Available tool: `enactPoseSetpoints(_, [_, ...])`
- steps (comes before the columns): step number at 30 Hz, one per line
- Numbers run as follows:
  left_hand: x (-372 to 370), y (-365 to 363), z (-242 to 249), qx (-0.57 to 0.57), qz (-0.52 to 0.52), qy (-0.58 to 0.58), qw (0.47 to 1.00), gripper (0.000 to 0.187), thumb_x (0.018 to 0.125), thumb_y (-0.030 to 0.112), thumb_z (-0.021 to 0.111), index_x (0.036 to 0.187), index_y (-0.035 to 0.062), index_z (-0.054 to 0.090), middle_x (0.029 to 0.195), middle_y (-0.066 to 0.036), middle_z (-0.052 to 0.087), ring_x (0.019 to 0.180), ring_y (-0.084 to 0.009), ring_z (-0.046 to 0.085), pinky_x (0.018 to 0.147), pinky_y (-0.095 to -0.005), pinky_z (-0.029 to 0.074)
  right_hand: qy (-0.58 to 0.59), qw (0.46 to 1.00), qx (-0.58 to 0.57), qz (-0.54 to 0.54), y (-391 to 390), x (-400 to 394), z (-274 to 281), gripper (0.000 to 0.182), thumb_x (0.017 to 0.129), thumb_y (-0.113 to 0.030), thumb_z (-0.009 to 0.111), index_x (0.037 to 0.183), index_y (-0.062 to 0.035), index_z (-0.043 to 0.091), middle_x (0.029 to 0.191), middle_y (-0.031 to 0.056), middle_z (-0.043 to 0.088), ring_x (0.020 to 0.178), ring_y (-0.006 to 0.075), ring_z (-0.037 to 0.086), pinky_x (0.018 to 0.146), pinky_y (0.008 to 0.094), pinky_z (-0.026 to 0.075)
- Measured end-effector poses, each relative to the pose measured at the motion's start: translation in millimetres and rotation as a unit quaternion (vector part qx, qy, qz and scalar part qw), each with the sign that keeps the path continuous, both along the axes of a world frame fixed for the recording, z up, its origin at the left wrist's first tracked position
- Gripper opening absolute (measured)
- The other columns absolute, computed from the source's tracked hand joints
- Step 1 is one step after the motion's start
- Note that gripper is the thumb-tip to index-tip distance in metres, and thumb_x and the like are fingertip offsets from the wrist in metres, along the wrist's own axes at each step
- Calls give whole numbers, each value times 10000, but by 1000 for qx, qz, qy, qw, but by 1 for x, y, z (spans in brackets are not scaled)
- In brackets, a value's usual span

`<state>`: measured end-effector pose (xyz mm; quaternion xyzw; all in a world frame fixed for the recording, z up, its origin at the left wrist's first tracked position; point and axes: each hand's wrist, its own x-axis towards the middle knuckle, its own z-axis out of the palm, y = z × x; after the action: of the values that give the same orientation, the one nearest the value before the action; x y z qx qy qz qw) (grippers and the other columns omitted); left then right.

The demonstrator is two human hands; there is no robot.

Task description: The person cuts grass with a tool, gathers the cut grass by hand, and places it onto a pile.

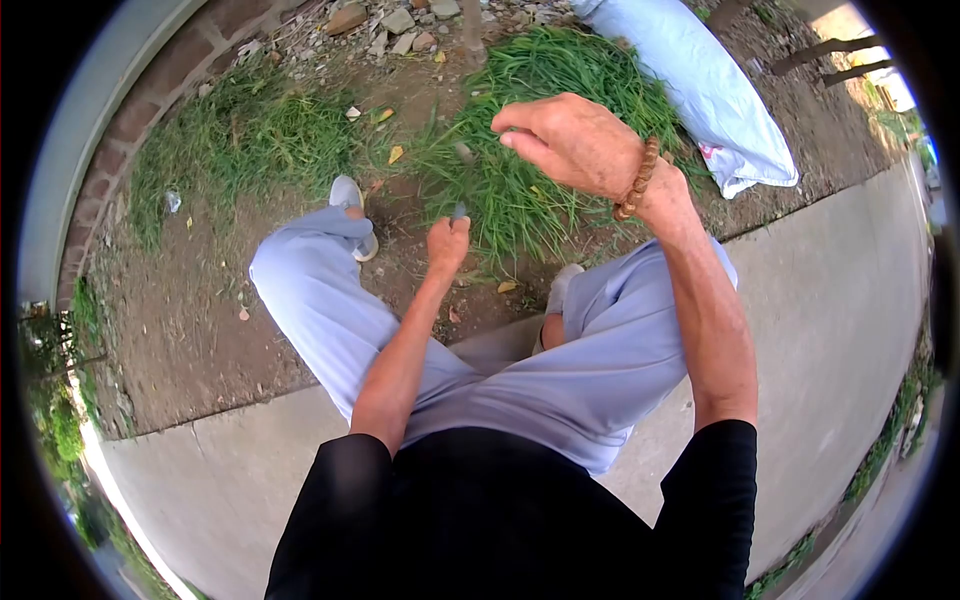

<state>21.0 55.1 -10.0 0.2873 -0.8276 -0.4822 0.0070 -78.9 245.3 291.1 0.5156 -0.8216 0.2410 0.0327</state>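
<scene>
My left hand (448, 243) is closed in a fist between my knees, low over the soil. From the top of the fist sticks the short dark grey end of a tool (460, 211); the rest of it is hidden or smeared, and I cannot tell its kind. A pale blurred patch shows just beyond it, at the edge of the grass. Raised over a heap of long green cut grass (570, 75), my right hand (575, 143) has bent fingers with the thumb apart from them, nothing visible between. A brown bead bracelet (637, 180) circles that wrist.
A stuffed white sack (710, 90) lies right of the heap. Thinner grass (270, 135) spreads at left, near a brick-edged wall (130, 118). Stones (398, 22) and a thin trunk (472, 30) are at the back. Concrete paving (800, 300) borders the soil.
</scene>
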Motion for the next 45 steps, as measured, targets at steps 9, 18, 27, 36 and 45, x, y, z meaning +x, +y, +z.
enactPoseSetpoints(9, [-20,-57,-38,6,78,81,994,298,851,286,584,770,4,525,613,-71,510,574,-187,499,542,-392,392,-2,1000,2,-10,7,-2,-4,172,894,-202,546,926,-51,621,726,176,628,739,382,623,657,474,495])
enactPoseSetpoints(18, [11,24,0,-27,-76,-30,996,397,810,322,540,901,-63,574,838,-283,623,836,-434,612,750,-477,462,-13,1000,3,-6,1,-2,-3,172,891,-209,556,931,-56,623,717,174,628,733,379,623,662,480,493])
enactPoseSetpoints(27, [-12,-27,8,-23,19,40,999,374,825,328,579,840,-45,592,811,-260,632,826,-401,626,728,-463,463,-12,1000,5,-2,3,2,4,175,889,-212,549,921,-54,616,722,180,624,738,383,619,657,480,490])
enactPoseSetpoints(36, [-5,-48,-52,-85,-26,-51,995,404,789,347,597,859,-50,566,826,-258,632,828,-394,629,756,-465,465,-14,1000,9,-13,6,-2,-2,163,885,-203,555,939,-63,620,742,178,631,751,383,621,667,480,496])
enactPoseSetpoints(45, [3,2,-39,122,4,-53,991,390,816,347,593,864,-36,544,756,-180,602,742,-306,600,697,-432,454,1,1000,13,9,0,0,-1,175,892,-205,545,936,-51,617,735,175,629,746,378,621,662,472,493])
